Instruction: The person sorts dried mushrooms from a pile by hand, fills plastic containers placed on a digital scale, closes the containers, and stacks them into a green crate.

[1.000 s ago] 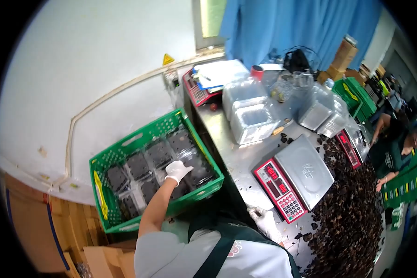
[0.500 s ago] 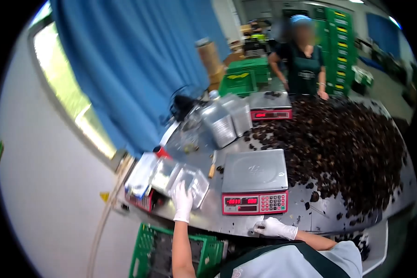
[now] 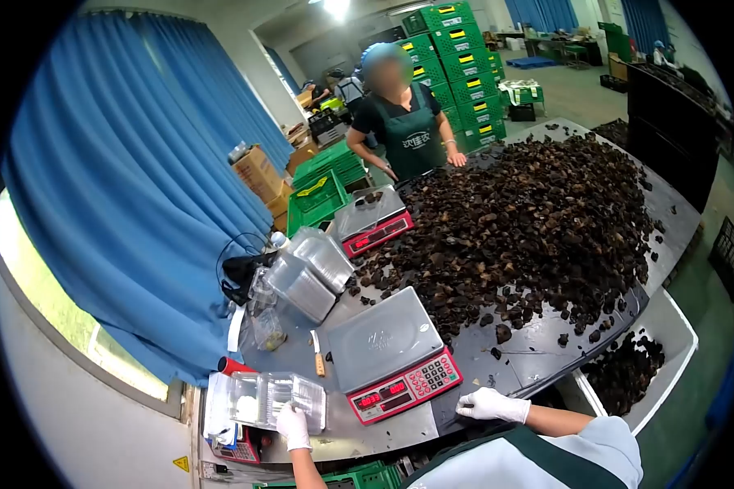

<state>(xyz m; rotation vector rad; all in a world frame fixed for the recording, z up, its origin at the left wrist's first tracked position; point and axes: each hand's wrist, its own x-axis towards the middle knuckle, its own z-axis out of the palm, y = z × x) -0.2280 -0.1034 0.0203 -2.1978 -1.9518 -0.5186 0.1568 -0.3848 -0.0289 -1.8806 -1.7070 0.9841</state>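
Note:
My left hand [image 3: 294,427], in a white glove, touches the near edge of a stack of clear plastic boxes [image 3: 308,401]; its fingertips are partly hidden against the plastic, so its grip is unclear. My right hand [image 3: 491,404], also gloved, rests at the table's near edge with its fingers bent together; whatever they may hold is too small to make out. Between and beyond my hands stands a red scale [image 3: 387,342] with a bare grey plate and lit digits. A large heap of dark dried pieces [image 3: 514,236] spreads beyond it.
A knife [image 3: 318,354] lies left of the scale. More clear boxes [image 3: 300,287] and a second scale [image 3: 375,220] stand further back. A co-worker [image 3: 408,130] stands across the table, one hand near the heap. A white bin [image 3: 670,342] holds dark pieces at the right.
The view has swung right, from the green crate to the table. My left hand has left the packed boxes in the crate and reached the clear stack. My right hand stays near the table edge.

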